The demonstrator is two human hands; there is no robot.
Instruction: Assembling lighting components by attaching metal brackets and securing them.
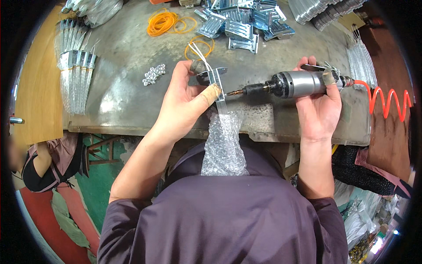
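Observation:
My left hand (187, 99), with tape on its thumb and a fingertip, pinches a small metal bracket (214, 78) at the table's front. White wires (200, 53) stick out above the bracket. Below it a narrow strip wrapped in bubble wrap (224, 145) hangs over the edge toward my lap. My right hand (321, 112) is closed around a grey and black air screwdriver (299, 84), held level. The tool's bit (235, 93) points left, and its tip is close to the bracket; whether they touch I cannot tell.
Loose small shiny hardware (154, 75) lies left of my left hand. Orange rubber bands (165, 24) and a heap of metal brackets (239, 28) lie farther back. Wrapped bundles stand left (78, 81) and right (362, 64). A coiled red hose (378, 94) leaves the tool. Another person's arm (42, 158) shows far left.

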